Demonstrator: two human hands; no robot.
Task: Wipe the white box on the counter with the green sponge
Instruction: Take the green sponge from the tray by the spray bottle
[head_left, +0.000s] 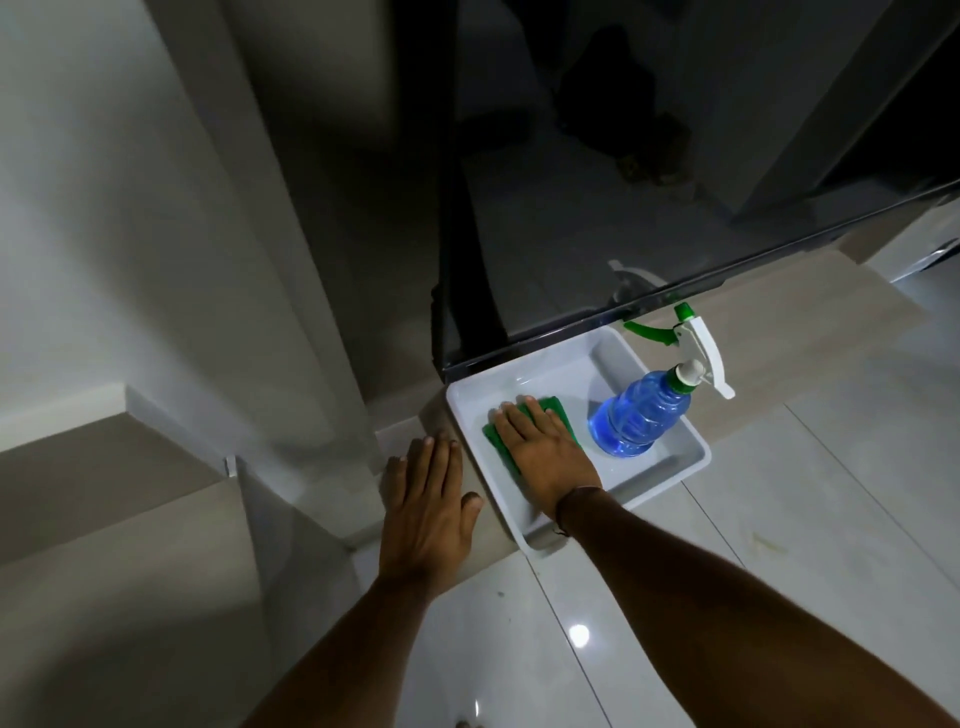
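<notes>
- Left hand (428, 493) lies flat on the counter (810, 332), fingers spread and holding nothing, just left of the white box (691, 457); its thumb reaches toward the box's near left edge, though I cannot tell whether it touches.
- Right hand (545, 447) is inside the box, palm down and fingers spread, pressing the green sponge (555, 402) flat against the box floor; green shows beyond the fingertips and at the left of the palm.
- Wiping appears to be under way: the sponge sits on the left half of the floor, so that part is likely being covered now.
- Right of this hand, a blue spray bottle (636, 415) stands upright in the box, near the fingers but apart from them.
- Still left, by my reading: the floor under and beyond the bottle, the far corner, and the inner walls and rim. The bottle would probably need lifting out first.
- Whether the floor is wet or clean, I cannot tell in this dim light.
</notes>
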